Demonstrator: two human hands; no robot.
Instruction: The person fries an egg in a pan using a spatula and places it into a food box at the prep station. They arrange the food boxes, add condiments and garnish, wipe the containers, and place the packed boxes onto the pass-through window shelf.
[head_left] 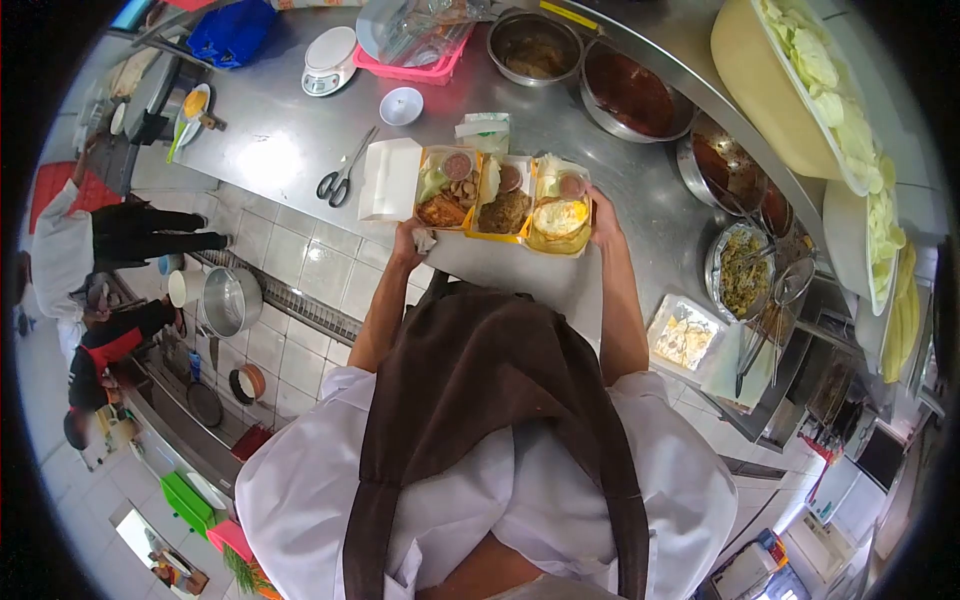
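Note:
Three filled food boxes stand side by side at the front edge of the steel counter (270, 110). The left box (447, 188) has its white lid folded out and holds meat, greens and a sauce cup. Browned food and another sauce cup fill the middle box (504, 197). A fried egg lies in the right box (561, 212). My left hand (408, 243) is closed at the left box's lower corner, on a crumpled white cloth (425, 241). My right hand (604, 217) grips the outer side of the right box, its fingers partly hidden.
Scissors (340, 182), a small white bowl (401, 106), a scale (329, 60) and a pink basket (415, 67) are on the counter. Steel bowls of sauce (635, 92) and a bowl of shredded food (741, 270) line the right. Two people (65, 240) are at far left.

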